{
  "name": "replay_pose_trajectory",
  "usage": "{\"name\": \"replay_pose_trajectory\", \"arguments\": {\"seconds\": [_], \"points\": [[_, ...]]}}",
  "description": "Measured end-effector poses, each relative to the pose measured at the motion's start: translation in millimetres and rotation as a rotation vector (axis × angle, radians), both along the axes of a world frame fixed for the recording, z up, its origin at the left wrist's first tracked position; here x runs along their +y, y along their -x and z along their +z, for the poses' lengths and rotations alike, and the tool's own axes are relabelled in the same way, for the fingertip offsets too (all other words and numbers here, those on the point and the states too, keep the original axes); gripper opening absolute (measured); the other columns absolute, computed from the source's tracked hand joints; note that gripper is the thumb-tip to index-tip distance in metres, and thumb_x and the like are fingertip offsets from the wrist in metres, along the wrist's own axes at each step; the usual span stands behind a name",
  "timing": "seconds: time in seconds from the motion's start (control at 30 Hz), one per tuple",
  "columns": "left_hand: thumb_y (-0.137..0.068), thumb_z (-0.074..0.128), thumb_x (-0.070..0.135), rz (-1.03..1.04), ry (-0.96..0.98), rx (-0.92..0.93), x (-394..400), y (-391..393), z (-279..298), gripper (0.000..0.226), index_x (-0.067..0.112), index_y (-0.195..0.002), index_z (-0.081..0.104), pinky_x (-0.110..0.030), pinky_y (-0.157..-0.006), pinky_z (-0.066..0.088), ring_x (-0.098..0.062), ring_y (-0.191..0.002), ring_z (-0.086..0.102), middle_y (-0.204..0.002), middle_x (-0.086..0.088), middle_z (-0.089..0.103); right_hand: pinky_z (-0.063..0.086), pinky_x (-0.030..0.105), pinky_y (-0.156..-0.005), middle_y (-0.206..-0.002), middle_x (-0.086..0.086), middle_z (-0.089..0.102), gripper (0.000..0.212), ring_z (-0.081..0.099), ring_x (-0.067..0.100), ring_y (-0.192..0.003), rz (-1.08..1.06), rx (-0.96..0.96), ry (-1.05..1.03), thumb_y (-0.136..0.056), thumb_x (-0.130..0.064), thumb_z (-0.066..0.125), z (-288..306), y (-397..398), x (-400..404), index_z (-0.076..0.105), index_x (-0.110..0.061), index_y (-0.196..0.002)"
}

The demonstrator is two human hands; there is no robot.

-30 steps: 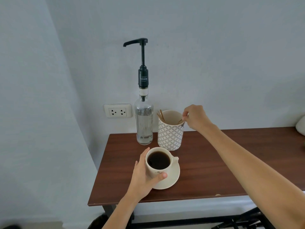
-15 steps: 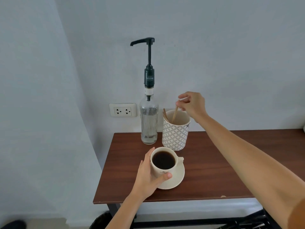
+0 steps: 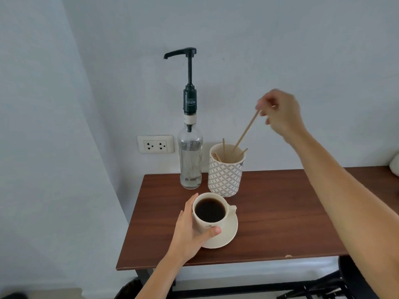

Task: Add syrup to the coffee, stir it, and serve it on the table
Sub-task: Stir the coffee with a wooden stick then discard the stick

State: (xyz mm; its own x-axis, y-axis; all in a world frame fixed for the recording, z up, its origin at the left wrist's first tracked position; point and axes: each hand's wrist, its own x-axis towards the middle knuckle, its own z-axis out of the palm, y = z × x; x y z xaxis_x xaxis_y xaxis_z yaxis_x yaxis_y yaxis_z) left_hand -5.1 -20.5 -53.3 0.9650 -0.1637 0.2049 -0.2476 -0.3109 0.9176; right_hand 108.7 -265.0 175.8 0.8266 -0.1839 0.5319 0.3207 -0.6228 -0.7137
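Observation:
A cream cup of black coffee [image 3: 209, 213] sits on a cream saucer [image 3: 226, 236] near the front left of the brown table [image 3: 276, 216]. My left hand [image 3: 191, 231] wraps around the cup's left side. Behind it stands a clear syrup bottle [image 3: 190, 160] with a tall black pump. To its right is a patterned holder [image 3: 225, 175] with several wooden stir sticks. My right hand [image 3: 280, 113] is raised above the holder, pinching one wooden stir stick [image 3: 246, 131] whose lower end is still inside the holder.
A white wall socket [image 3: 155, 144] is left of the bottle. A white object [image 3: 395, 164] shows at the table's far right edge. Dark frame parts [image 3: 323, 288] lie under the table at the lower right.
My right hand has risen from the holder's rim, drawing one stir stick upward and to the right. My left hand has stayed on the cup.

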Motion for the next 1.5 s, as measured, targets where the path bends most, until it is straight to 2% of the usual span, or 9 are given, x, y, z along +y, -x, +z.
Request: {"name": "replay_pose_trajectory", "arguments": {"seconds": [0.2,0.33,0.57,0.67,0.87,1.03,1.23,1.37,1.5], "points": [[-0.060,0.083,0.066,-0.007,-0.004,0.007,0.2,-0.4,3.5,0.087,0.072,-0.127,0.027,-0.045,-0.115,0.037,0.005,-0.130,0.046,-0.133,0.034,0.051,0.053,0.026,-0.048,-0.077,0.011,0.074,0.025,0.066,0.018,-0.053,0.129,-0.156,-0.211,-0.106,-0.016,0.036,3.4,87.1,9.8,0.039,-0.030,-0.086],[-0.063,0.085,0.059,-0.002,0.007,0.026,0.9,0.3,2.2,0.090,0.057,-0.134,0.031,-0.046,-0.116,0.036,0.005,-0.132,0.045,-0.135,0.032,0.052,0.057,0.028,-0.051,-0.072,0.010,0.073,0.020,0.067,0.021,-0.051,0.257,0.026,-0.088,-0.106,-0.010,0.041,-59.6,109.7,46.5,0.043,-0.021,-0.089],[-0.063,0.087,0.055,0.013,-0.028,0.026,1.1,1.5,4.7,0.090,0.064,-0.131,0.029,-0.048,-0.113,0.039,-0.001,-0.130,0.049,-0.132,0.032,0.054,0.060,0.023,-0.060,-0.076,0.015,0.076,0.008,0.069,0.008,-0.057,0.423,0.335,-0.091,-0.096,-0.005,0.061,-118.0,101.9,78.3,0.063,0.000,-0.090],[-0.061,0.089,0.053,0.014,-0.031,0.033,1.9,1.3,5.4,0.091,0.070,-0.128,0.029,-0.047,-0.112,0.041,-0.002,-0.130,0.049,-0.131,0.032,0.054,0.060,0.021,-0.065,-0.074,0.011,0.073,0.018,0.070,0.012,-0.061,0.392,0.275,-0.103,-0.099,-0.007,0.057,-125.6,94.8,87.4,0.063,0.006,-0.088],[-0.059,0.088,0.059,0.020,-0.018,0.052,1.8,2.6,6.6,0.093,0.068,-0.130,0.028,-0.048,-0.113,0.039,-0.003,-0.131,0.047,-0.132,0.031,0.054,0.048,0.021,-0.053,-0.067,-0.002,0.063,0.019,0.061,0.013,-0.057,0.301,0.024,0.250,-0.104,-0.016,0.047,-131.6,94.3,76.5,0.044,-0.018,-0.085],[-0.059,0.087,0.059,0.018,-0.021,0.049,2.5,2.4,6.8,0.092,0.065,-0.131,0.031,-0.049,-0.111,0.041,-0.005,-0.130,0.049,-0.132,0.030,0.055,0.063,0.029,-0.061,-0.077,0.010,0.072,0.017,0.073,0.017,-0.062,0.361,0.115,-0.039,-0.104,-0.012,0.049,-132.1,96.0,95.6,0.055,-0.004,-0.090],[-0.060,0.088,0.057,0.028,-0.037,0.049,1.5,2.0,6.7,0.092,0.070,-0.128,0.028,-0.045,-0.114,0.039,0.001,-0.130,0.046,-0.132,0.035,0.051,0.053,0.043,-0.056,-0.067,0.009,0.064,0.021,0.062,0.025,-0.054,0.295,0.030,0.182,-0.104,-0.025,0.043,-132.3,92.1,74.3,0.047,-0.017,-0.085],[-0.060,0.088,0.057,0.015,-0.034,0.042,2.7,1.7,6.6,0.091,0.068,-0.129,0.029,-0.047,-0.113,0.040,0.000,-0.129,0.048,-0.131,0.034,0.053,0.062,0.031,-0.057,-0.073,0.009,0.072,0.019,0.070,0.020,-0.058,0.325,0.162,-0.033,-0.104,-0.016,0.047,-135.6,99.1,89.0,0.054,-0.013,-0.088],[-0.060,0.089,0.053,0.020,-0.038,0.040,2.1,2.9,7.7,0.091,0.073,-0.124,0.028,-0.042,-0.111,0.041,0.001,-0.127,0.048,-0.128,0.039,0.052,0.063,0.033,-0.061,-0.074,0.013,0.072,0.023,0.073,0.022,-0.061,0.235,0.148,-0.144,-0.104,-0.017,0.048,-130.8,88.5,91.9,0.058,-0.004,-0.088]]}}
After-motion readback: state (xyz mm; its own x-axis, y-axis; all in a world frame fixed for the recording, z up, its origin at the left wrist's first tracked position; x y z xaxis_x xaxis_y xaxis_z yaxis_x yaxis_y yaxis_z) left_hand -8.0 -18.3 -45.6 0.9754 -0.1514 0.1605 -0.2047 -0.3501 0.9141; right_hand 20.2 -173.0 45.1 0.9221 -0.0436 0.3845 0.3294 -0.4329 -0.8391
